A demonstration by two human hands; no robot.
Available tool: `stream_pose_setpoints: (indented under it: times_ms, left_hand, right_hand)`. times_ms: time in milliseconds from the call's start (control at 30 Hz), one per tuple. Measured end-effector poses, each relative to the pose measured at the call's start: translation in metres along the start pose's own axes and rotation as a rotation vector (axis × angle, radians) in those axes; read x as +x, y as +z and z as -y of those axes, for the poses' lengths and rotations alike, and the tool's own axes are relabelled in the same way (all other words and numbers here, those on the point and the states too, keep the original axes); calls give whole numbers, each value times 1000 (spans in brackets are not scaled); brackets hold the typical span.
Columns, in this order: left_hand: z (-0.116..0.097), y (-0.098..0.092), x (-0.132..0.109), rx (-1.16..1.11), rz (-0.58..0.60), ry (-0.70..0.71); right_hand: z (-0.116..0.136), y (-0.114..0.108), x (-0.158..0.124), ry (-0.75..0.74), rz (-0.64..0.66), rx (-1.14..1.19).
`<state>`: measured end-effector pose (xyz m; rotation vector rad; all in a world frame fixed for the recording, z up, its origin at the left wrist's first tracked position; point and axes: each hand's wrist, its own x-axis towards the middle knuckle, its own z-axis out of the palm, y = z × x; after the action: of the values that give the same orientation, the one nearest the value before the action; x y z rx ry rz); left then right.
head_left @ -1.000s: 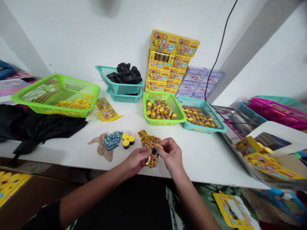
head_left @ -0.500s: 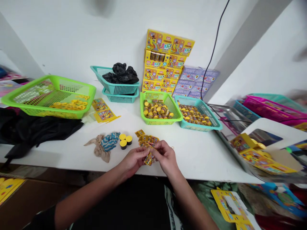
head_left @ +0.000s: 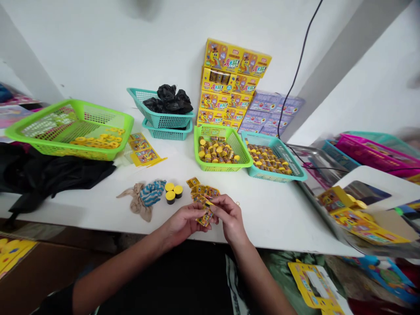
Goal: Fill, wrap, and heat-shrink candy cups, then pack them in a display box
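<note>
Both hands meet over the front edge of the white table. My left hand and my right hand are closed on a small yellow printed wrapper piece held between them. Just beyond lies a little pile of the same yellow labels. Three black cups with yellow lids stand to the left of that pile, next to a bunched cloth.
A green basket and a teal basket hold several small yellow-capped pieces. Stacked yellow boxes stand at the wall. A large green basket and dark cloth sit left; trays and yellow cards right.
My hands have drawn closer together and a little toward the table's front edge, pressing the wrapper piece between them. The view shifted slightly.
</note>
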<state>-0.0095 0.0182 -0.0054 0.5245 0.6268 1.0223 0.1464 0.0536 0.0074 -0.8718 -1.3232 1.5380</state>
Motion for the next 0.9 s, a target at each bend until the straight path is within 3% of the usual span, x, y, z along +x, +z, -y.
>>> stream_pose_setpoints:
  times_ms: [133,233,367,500,700,900]
  left_hand:
    - [-5,0,1,-50,-73,5]
    - [-7,-1,3,-53,-62,7]
    - [-7,-1,6,-27,-43,-20]
    - [-8,0,8,31,-51,-26]
    - [-15,1,12,104,-86,-38]
    - [-16,4,14,145,-41,-90]
  right_hand:
    - [0,-2,-1,-185,65,-285]
    - [0,-1,-1,-226,29,-325]
    - [4,-3,-1,-219,67,-273]
    - [8,-7,1,-120,148,-177]
    - [5,-15,4,-190,186,-417]
    - [4,-12,0,-112,202,-195]
